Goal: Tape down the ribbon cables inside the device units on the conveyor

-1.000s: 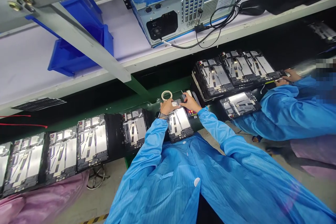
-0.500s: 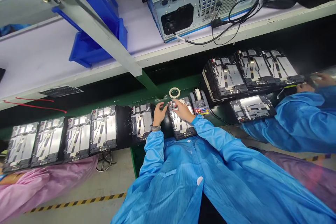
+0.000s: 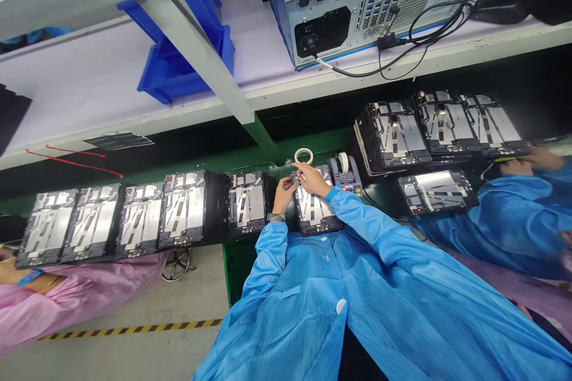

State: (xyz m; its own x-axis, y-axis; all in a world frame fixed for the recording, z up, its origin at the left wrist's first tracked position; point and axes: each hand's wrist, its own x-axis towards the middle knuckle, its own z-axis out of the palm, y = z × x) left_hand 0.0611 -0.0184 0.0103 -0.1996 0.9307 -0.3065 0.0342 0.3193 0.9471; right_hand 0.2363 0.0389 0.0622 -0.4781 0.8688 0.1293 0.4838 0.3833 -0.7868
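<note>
An opened tablet-like device, its silver plates and dark cables bare, lies in front of my body. My left hand is at its upper left corner, thumb and fingertips drawn together in a pinch. Reaching over the top of the device, my right hand has its bent fingers close to the same corner. Whatever is between the fingertips is too small to make out. A roll of tape lies just beyond the hands. Right of the device stands a grey tape dispenser with a white roll.
Similar open devices stand in a row on the left; stacks of them are at the right. Another device lies near a co-worker's blue sleeve. A shelf above carries a computer case and blue bins.
My left hand has moved right to the device's upper corner, and its fingers have closed. My right hand stays over the top of the device. The whole view has shifted slightly.
</note>
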